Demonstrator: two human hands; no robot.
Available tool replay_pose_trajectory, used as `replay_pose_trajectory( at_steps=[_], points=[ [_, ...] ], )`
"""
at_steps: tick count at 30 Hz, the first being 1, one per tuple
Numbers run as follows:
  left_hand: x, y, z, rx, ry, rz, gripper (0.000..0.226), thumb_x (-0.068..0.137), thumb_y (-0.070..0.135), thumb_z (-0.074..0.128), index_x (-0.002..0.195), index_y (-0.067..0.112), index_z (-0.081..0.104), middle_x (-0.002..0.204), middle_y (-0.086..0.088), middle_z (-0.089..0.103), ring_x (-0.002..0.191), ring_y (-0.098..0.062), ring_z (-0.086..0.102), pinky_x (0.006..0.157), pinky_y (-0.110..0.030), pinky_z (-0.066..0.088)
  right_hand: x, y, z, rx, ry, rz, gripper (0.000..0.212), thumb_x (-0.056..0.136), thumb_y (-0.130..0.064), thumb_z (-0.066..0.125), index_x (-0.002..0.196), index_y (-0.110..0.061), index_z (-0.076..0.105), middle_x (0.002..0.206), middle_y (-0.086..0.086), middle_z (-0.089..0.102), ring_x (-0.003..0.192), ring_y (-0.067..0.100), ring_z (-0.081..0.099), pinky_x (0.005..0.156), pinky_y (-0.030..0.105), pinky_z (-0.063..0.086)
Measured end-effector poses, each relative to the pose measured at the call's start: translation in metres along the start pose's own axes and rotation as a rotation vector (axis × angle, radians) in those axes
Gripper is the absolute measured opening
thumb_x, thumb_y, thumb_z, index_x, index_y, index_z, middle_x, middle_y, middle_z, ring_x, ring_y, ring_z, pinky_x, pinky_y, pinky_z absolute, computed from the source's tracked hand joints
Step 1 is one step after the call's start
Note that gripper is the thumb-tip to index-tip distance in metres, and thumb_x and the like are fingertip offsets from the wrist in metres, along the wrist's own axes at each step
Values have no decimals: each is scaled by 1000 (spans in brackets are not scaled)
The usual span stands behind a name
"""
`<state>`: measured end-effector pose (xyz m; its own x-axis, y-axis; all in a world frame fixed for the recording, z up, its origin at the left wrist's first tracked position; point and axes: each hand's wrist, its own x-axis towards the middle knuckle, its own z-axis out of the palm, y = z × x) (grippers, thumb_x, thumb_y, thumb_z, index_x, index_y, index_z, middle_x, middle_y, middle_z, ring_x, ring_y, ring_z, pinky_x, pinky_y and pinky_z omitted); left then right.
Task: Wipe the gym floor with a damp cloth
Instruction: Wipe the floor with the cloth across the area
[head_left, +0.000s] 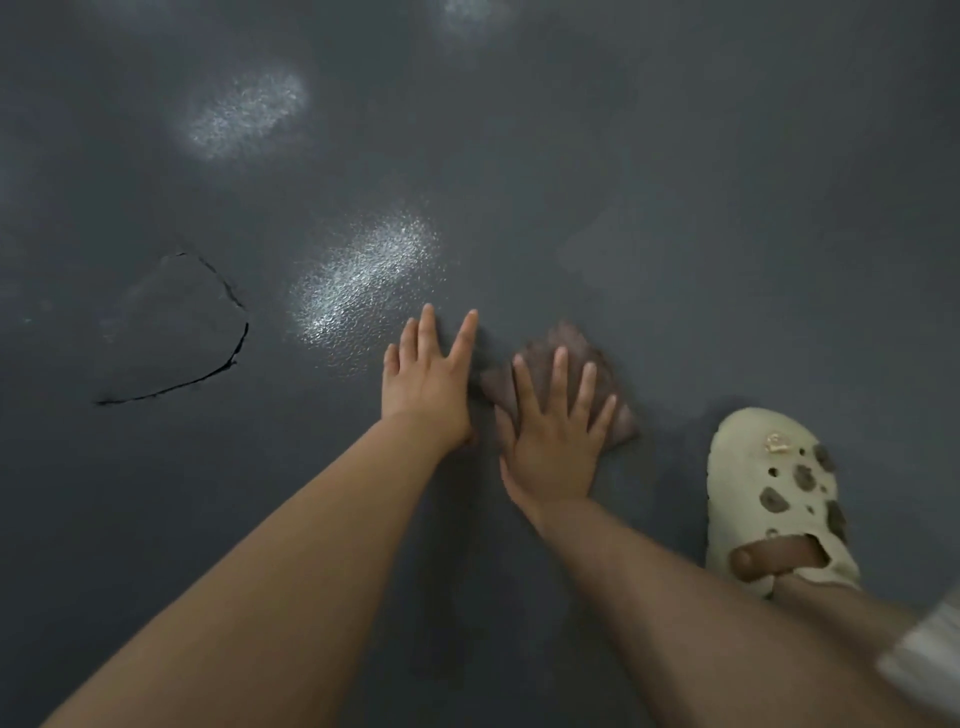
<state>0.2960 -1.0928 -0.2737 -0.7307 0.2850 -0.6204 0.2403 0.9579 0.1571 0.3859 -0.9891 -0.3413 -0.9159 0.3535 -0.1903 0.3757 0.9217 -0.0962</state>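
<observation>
Your flat right hand (553, 441) presses the cloth (566, 387) on the floor (675, 208), your left hand (426, 384) rests flat beside, and most floor looks still unwiped.

No text, label, brand name, number or sign can be read anywhere in the view. The cream clog (779, 499) carries a small gold charm (775, 443) near its toe, but the charm is too small and blurred to show any lettering. The dark gym floor (623, 156) bears only light reflections, no markings.
</observation>
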Motion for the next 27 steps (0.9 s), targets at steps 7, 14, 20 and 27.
replay_pose_trajectory(
  at_steps=[7,14,20,27],
  points=[
    [15,11,-10,36,-14,-32,129,69,38,82,149,29,-18,156,-15,-21,145,-32,-12,117,-44,5,147,21,-54,-80,-216,-130,59,96,-58,21,149,-41,1,160,0,-11,145,31,-13,114,55,-5],
    [18,23,-3,77,-57,-72,126,68,43,81,150,26,-13,155,-16,-22,145,-36,-10,116,-51,16,92,10,-27,14,-54,-52,69,88,-60,11,149,-32,21,158,11,11,144,41,6,112,59,2],
    [19,26,-6,57,-82,-81,125,68,40,82,150,26,-11,155,-16,-22,144,-37,-11,115,-53,16,121,7,-36,-35,-103,-77,60,94,-59,20,150,-38,13,160,8,2,144,40,-3,111,61,-3],
    [22,30,-7,47,-111,-97,124,70,33,82,150,24,-11,153,-18,-25,143,-40,-14,115,-55,15,210,39,-61,-55,-135,-14,58,96,-58,20,149,-41,3,160,-1,-9,145,32,-12,115,56,-5]
  ],
)
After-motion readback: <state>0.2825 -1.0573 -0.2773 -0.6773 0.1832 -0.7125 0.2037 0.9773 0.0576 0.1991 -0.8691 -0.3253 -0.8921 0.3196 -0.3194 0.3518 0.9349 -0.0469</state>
